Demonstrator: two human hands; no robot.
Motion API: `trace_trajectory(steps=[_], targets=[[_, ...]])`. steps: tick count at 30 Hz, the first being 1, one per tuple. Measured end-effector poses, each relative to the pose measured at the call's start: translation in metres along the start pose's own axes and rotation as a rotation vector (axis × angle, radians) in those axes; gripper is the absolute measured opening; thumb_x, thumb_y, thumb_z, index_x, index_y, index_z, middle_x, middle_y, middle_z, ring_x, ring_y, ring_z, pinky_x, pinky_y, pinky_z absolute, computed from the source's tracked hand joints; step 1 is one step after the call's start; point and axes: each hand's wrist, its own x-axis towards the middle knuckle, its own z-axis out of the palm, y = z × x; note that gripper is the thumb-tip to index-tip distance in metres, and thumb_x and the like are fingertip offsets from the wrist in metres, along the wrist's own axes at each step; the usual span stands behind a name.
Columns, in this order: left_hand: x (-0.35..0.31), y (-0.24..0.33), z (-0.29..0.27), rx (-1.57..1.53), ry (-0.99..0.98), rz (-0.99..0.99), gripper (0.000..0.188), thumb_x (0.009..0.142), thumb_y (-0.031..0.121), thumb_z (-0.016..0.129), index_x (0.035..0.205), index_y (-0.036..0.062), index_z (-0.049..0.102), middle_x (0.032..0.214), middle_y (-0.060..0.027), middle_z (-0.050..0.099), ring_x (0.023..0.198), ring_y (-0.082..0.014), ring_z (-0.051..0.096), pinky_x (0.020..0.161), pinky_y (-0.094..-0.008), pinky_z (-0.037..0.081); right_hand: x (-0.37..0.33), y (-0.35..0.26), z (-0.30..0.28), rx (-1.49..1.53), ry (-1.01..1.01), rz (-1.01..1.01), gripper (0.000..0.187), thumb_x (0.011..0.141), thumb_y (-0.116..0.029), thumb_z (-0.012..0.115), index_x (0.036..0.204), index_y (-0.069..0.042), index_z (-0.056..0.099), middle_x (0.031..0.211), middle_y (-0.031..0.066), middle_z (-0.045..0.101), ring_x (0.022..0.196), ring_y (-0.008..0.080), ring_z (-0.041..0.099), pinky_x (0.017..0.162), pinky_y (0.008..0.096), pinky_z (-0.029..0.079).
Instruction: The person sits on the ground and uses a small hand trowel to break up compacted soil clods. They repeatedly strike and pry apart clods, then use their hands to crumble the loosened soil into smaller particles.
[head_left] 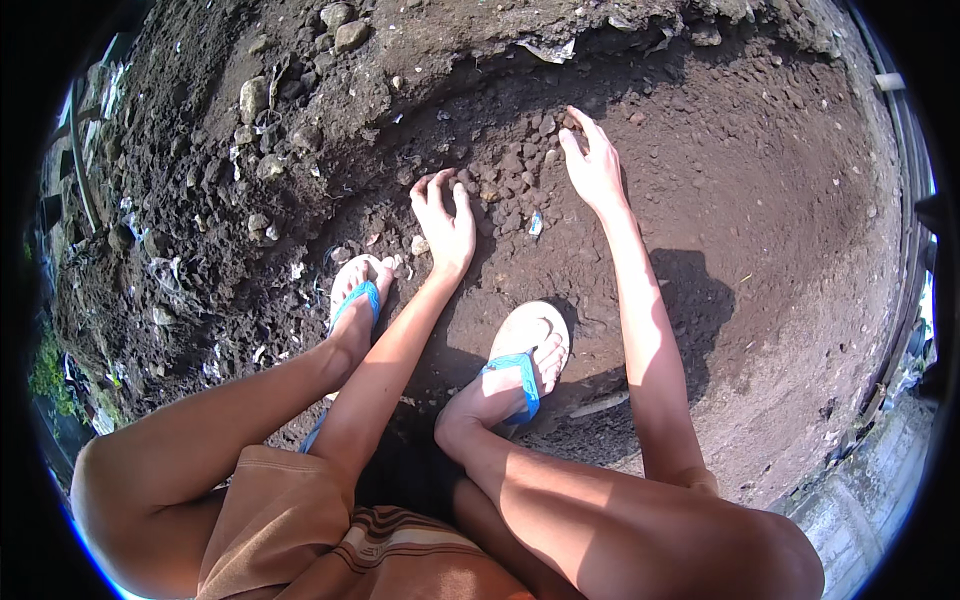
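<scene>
A heap of small dark clods and stones (512,172) lies on the brown soil between my two hands. My left hand (445,228) is at the left edge of this heap, palm down, its fingers bent and apart, with the fingertips at the soil. My right hand (594,168) reaches to the far right side of the heap. Its thumb and fingers are apart, and the fingertips are close to the clods at the foot of the bank. Neither hand visibly holds anything. A small pale blue and white scrap (536,222) lies on the ground between my wrists.
A bank of darker, rougher soil (330,150) with stones and litter rises left and ahead. My feet in blue-strapped flip-flops (520,375) stand close below the hands. A pale concrete edge (880,470) runs along the right.
</scene>
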Motion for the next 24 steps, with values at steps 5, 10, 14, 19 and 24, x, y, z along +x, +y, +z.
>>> trace_trajectory(steps=[5,10,14,19,24], targets=[[-0.006,-0.006,0.006,-0.062,0.181,-0.35,0.052,0.103,0.031,0.06,0.141,-0.0038,0.05,0.143,-0.0253,0.047,0.136,-0.0398,0.045,0.117,-0.0469,0.034,-0.002,0.013,0.062,-0.122,0.071,-0.084,0.053,0.097,-0.031,0.067,0.144,-0.01,0.056,0.147,0.0244,0.048,0.136,0.0443,0.047,0.114,0.0516,0.041],[-0.016,0.015,0.023,-0.184,0.071,-0.457,0.055,0.106,0.037,0.055,0.148,0.0013,0.051,0.145,-0.0225,0.053,0.138,-0.0358,0.048,0.117,-0.0428,0.035,-0.035,-0.008,0.077,-0.137,-0.089,-0.065,0.053,0.097,-0.033,0.067,0.147,-0.023,0.053,0.14,0.0215,0.054,0.127,0.044,0.057,0.104,0.0528,0.049],[-0.012,0.016,0.02,-0.443,0.098,-0.56,0.045,0.109,0.033,0.05,0.143,0.004,0.056,0.137,-0.0147,0.063,0.126,-0.0236,0.058,0.112,-0.0369,0.042,-0.041,-0.019,0.081,-0.083,-0.133,-0.117,0.05,0.093,-0.035,0.07,0.139,-0.02,0.059,0.128,0.0223,0.062,0.116,0.045,0.064,0.098,0.0542,0.053],[-0.002,-0.002,0.017,-0.764,0.148,-0.7,0.045,0.11,0.041,0.042,0.133,0.0071,0.061,0.129,-0.0096,0.066,0.118,-0.021,0.061,0.106,-0.0355,0.046,-0.047,-0.036,0.093,0.033,-0.243,-0.057,0.042,0.092,-0.038,0.071,0.127,-0.015,0.066,0.117,0.0173,0.075,0.109,0.0379,0.07,0.096,0.0514,0.054],[0.003,-0.016,0.01,-1.147,0.097,-0.966,0.049,0.108,0.049,0.038,0.126,0.0113,0.065,0.124,-0.0084,0.07,0.116,-0.0245,0.065,0.102,-0.0419,0.051,-0.07,-0.048,0.101,0.061,-0.303,0.007,0.042,0.093,-0.041,0.073,0.127,-0.017,0.067,0.125,0.0132,0.073,0.117,0.0352,0.07,0.099,0.0484,0.053]])
